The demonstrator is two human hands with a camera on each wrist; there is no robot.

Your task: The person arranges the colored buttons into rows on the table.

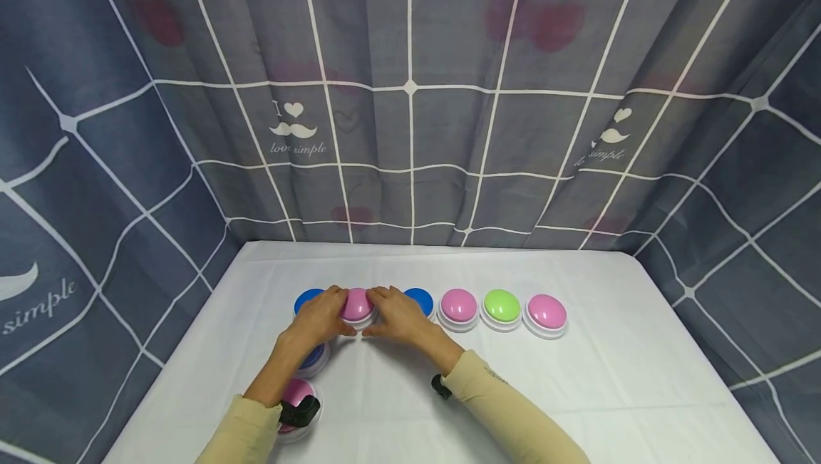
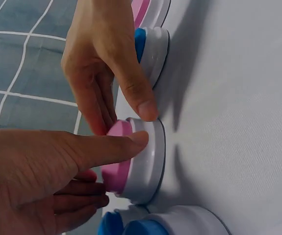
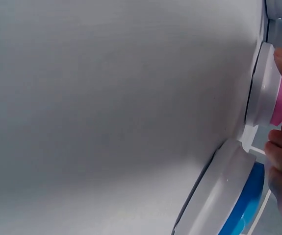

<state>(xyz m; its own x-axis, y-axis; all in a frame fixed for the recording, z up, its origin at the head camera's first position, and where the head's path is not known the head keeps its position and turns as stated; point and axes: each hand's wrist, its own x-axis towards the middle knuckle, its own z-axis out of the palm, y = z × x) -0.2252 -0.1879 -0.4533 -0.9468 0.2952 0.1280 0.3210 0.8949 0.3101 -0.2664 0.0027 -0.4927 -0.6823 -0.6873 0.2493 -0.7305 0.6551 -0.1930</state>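
Observation:
In the head view, both hands flank a pink-domed push button (image 1: 357, 305) with a round white base, standing in the back row. My left hand (image 1: 318, 316) holds its left side; the left wrist view shows that thumb (image 2: 131, 143) along the white base and the fingers behind the dome. From the other side my right hand (image 1: 399, 313) grips it, its thumb (image 2: 143, 105) at the base's edge and fingertips beside the pink dome. A blue button (image 1: 309, 299) sits left of the held one, partly hidden by the left hand. Another blue button (image 1: 420, 300) stands right of the right hand.
Farther right in the row are a pink button (image 1: 458, 305), a green button (image 1: 502, 305) and another pink button (image 1: 546, 311). A blue button (image 1: 313, 356) and a pink one (image 1: 298, 391) lie near the left forearm. A checked curtain (image 1: 442, 129) surrounds the white table (image 1: 609, 378).

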